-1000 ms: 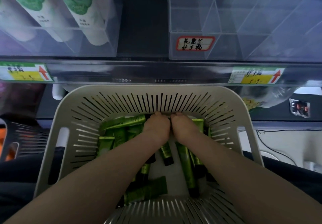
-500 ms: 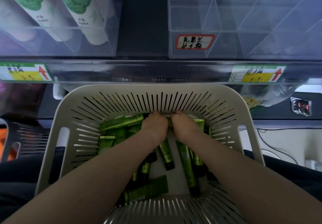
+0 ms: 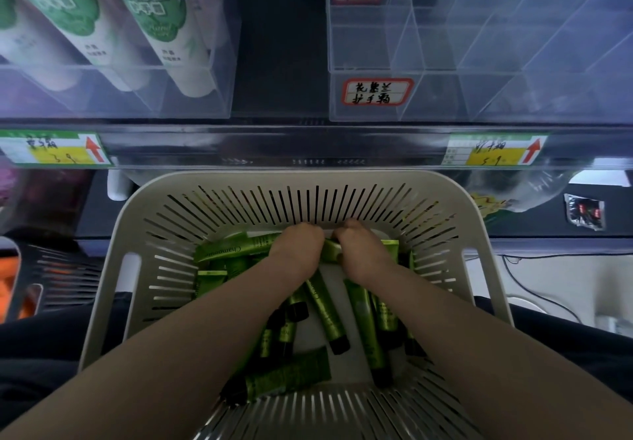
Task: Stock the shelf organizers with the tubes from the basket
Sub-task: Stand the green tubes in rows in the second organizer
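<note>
Ten fingertips unsighted, curled down behind knuckles of left hand (image 3: 297,251) and right hand (image 3: 363,255), side by side, probably to bunch green Chamomile tubes (image 3: 239,249) against far wall of slotted basket (image 3: 308,179). Cannot confirm grip. Clear shelf organizers (image 3: 445,97) above, near compartments unfilled.

Loose green tubes (image 3: 325,309), black-capped, jumbled flat in white basket (image 3: 342,196).

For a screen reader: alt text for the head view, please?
The left hand and right hand grip green tubes at the far side of a pale slotted basket. Above, a shelf holds a clear divided organizer on the right and a clear bin of white-and-green tubes on the left.
</note>
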